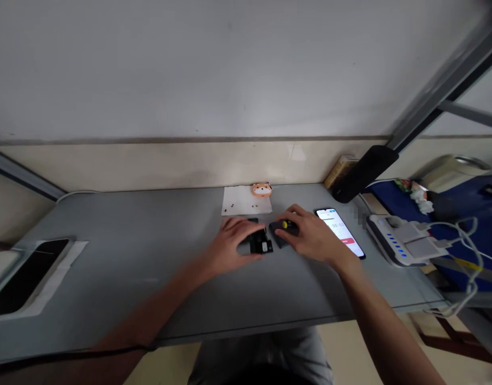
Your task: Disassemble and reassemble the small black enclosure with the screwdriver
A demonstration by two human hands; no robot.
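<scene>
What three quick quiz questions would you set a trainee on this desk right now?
1. True or false: the phone beside the right hand has a dark screen.
2. Where does the orange toy sit? A) at the far corner of the paper B) on the phone C) in the right hand
3. Fill in: the black piece in the right hand bears a ___ spot.
Key: 1 false, the screen is lit; 2 A; 3 yellow.
</scene>
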